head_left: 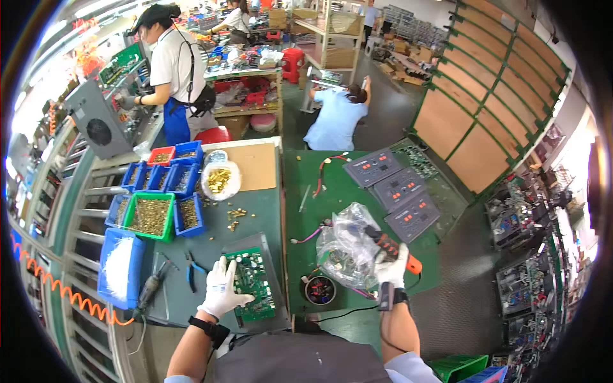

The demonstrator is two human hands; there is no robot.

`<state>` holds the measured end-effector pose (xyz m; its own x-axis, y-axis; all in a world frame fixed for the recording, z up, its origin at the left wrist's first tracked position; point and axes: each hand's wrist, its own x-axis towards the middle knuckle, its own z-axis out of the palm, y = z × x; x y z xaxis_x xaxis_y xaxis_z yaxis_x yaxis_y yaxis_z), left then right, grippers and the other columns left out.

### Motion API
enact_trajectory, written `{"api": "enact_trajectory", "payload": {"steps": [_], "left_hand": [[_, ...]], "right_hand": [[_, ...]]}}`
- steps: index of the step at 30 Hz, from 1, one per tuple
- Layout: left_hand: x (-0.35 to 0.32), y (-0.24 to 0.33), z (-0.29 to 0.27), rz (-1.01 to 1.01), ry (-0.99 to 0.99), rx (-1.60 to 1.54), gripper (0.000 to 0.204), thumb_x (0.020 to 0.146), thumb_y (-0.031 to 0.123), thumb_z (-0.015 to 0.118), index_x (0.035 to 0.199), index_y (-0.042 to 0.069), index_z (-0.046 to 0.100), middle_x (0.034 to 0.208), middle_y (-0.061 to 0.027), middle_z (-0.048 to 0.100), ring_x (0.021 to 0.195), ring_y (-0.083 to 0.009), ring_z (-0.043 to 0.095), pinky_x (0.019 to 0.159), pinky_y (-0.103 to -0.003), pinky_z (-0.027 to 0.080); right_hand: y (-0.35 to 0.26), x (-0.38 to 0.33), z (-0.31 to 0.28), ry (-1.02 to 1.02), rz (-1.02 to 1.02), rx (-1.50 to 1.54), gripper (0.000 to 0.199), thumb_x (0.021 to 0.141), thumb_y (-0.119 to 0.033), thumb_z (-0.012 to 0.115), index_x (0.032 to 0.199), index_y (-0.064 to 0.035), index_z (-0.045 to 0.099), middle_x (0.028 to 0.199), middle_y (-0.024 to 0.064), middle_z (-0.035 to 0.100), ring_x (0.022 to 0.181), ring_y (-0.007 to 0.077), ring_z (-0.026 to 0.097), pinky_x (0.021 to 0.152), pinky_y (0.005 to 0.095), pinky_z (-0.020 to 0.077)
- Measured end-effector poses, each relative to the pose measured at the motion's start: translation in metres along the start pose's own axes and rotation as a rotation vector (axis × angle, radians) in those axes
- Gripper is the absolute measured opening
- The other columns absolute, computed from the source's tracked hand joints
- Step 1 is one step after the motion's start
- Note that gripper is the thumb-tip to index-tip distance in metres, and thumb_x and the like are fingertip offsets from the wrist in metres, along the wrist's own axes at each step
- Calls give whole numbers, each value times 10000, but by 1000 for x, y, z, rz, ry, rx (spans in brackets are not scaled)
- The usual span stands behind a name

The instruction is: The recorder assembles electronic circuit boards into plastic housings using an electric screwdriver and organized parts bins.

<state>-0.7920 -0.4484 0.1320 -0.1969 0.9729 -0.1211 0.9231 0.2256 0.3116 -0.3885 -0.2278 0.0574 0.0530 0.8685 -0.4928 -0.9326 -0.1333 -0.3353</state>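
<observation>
Covering the left edge of the circuit board [257, 281], the gloved left hand [222, 290] hides the components beneath. The tip of the handheld tool [385, 243] is hard to distinguish near the clear plastic bag [340, 247]. The board lies beneath and right of the left hand, its fingers extended, thumb spread. The gloved right hand [392, 268] is closed around the tool. Board: green, densely populated; tool: black and orange.

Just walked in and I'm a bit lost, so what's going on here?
Someone's gloved left hand lies spread over the left edge of a green circuit board. Their gloved right hand grips a black-and-orange handheld tool by a clear plastic bag. Blue-handled pliers lie left of the board; three grey panels lie beyond the bag.
</observation>
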Motion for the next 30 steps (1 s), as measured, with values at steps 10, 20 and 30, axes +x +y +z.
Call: {"api": "enact_trajectory", "payload": {"steps": [10,20,30], "left_hand": [[-71,32,44,-758,169,-647,842,817,395,693,1419,-41,299,1401,-252,419,1290,-345,444,1071,-391,342],[-94,-15,83,-779,-131,-1584,380,917,141,585,1242,-34,496,1164,-93,605,998,-183,602,909,-313,468],[-76,-45,74,-469,-470,-1619,364,865,153,651,1191,24,556,1080,-47,620,847,-154,612,791,-349,527]], "right_hand": [[-31,88,-105,299,102,-28,402,767,-506,728,893,-135,638,848,-27,677,695,125,626,626,267,541],[-45,44,-105,172,210,-487,572,850,-537,612,1190,-84,533,1182,87,594,922,202,576,787,352,509],[-47,-111,-180,285,-82,-869,367,890,-349,600,1136,-84,536,921,106,645,726,217,602,622,374,495]]}}
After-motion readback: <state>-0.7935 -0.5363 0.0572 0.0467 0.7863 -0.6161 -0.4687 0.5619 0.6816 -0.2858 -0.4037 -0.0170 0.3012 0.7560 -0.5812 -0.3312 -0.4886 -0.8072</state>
